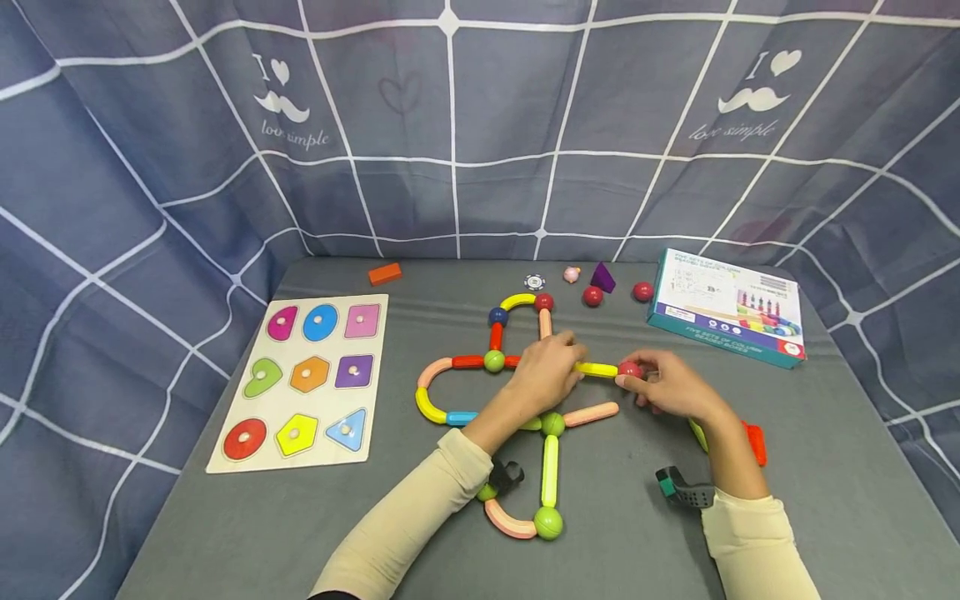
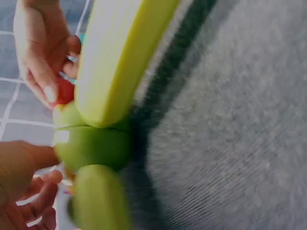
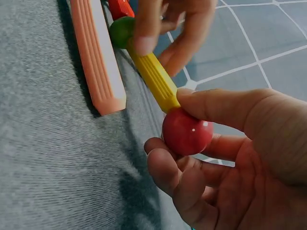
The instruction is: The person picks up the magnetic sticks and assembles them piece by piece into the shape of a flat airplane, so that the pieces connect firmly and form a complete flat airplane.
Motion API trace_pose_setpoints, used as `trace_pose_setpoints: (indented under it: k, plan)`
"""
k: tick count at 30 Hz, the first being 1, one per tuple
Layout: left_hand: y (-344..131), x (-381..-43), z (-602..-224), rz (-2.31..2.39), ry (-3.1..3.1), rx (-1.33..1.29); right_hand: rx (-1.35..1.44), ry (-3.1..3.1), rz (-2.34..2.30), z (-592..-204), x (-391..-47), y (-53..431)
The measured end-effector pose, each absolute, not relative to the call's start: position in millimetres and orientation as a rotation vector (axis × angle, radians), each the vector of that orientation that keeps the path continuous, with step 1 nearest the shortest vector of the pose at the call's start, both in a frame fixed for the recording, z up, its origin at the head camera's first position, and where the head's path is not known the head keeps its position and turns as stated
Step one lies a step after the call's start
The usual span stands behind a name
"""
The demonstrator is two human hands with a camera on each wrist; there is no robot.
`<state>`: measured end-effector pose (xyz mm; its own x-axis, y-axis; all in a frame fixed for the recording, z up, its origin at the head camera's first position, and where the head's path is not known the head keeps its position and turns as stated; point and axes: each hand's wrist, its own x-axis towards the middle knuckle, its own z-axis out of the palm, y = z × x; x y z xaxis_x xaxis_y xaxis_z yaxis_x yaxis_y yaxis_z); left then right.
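In the head view, a figure of coloured rods and balls lies on the table. My right hand [image 1: 675, 383] pinches a red ball [image 3: 187, 132] between thumb and fingers, right at the end of a straight yellow rod [image 3: 154, 79]. At the rod's other end, my left hand [image 1: 546, 371] holds it between thumb and fingers beside a green ball [image 3: 122, 32]. That green ball is hidden under the left hand in the head view. A pink rod [image 1: 591, 415] slants out below, from another green ball [image 1: 552, 423]. This ball looms large in the left wrist view.
A shape puzzle board [image 1: 303, 383] lies at left and a boxed toy set [image 1: 726, 308] at back right. Two loose red balls [image 1: 592, 297], a purple block [image 1: 603, 277] and an orange block [image 1: 385, 273] sit along the back. Red and green pieces lie partly behind the right forearm.
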<state>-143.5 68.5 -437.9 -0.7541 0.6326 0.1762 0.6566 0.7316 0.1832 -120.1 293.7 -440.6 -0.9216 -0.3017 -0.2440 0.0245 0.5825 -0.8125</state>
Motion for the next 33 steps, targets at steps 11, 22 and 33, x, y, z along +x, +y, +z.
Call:
trace_pose_setpoints:
  k: [11,22,33]
  plan:
    - [78,-113,-437,-0.099,-3.05,-1.206,-0.337,2.642,-1.16,-455,-108,295]
    - [70,-113,-443,-0.191,-2.995,-1.177,-0.323,2.474,-1.315,-461,-101,298]
    - [66,-109,-442,-0.253,-3.037,-1.159,-0.064,2.881,-0.957,-438,-68,335]
